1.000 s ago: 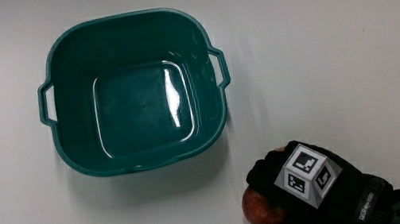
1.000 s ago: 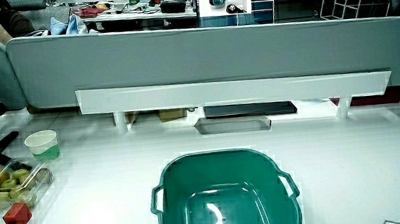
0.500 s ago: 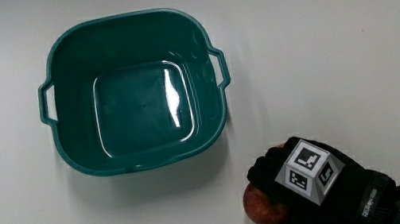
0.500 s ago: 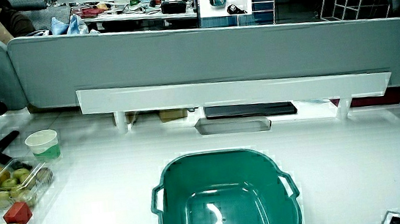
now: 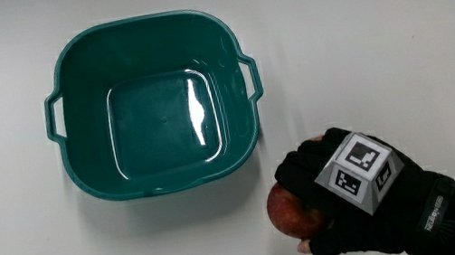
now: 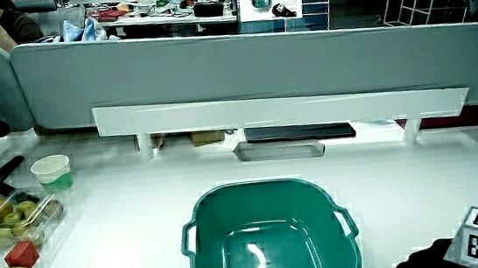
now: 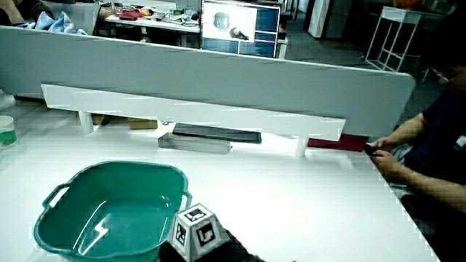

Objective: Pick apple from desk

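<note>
White desk [image 5: 396, 37] all round, with a teal tub [image 5: 150, 103] in the upper middle of the main view. Down at lower centre, the hand [image 5: 357, 194] was wrapped round the apple [image 5: 289, 212], so lifting straight up looked like all that was needed.

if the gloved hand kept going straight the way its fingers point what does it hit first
Probably the teal basin. The hand is closed on the apple, with its fingers aimed toward the basin's near corner. Only bare table lies between them, though height is unclear.
</note>
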`<state>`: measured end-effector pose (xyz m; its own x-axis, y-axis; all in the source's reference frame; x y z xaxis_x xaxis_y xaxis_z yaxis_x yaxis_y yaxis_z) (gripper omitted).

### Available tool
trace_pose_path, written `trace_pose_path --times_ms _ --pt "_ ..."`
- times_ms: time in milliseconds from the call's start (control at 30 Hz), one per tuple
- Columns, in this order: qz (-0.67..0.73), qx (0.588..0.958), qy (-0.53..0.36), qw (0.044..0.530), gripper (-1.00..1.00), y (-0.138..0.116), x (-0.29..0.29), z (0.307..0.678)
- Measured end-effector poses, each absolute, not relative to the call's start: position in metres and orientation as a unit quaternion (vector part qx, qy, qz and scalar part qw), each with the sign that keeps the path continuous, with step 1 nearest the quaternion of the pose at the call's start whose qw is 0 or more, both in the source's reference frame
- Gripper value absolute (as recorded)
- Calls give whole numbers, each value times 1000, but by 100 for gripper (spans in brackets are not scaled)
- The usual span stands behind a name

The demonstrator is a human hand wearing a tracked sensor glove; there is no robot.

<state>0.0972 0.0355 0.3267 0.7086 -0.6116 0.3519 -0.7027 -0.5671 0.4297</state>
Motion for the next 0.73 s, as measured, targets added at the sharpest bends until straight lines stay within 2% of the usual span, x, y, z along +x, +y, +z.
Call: trace_pose_path --times_ms 167,233,267,500,733 --pt "66 887 -379 257 100 25 94 324" --pt "31 887 -377 265 100 20 93 330" --pt "63 887 -374 264 100 16 87 318" --pt "93 891 -372 243 100 -1 76 308" --pt "55 899 -360 242 100 -19 72 321"
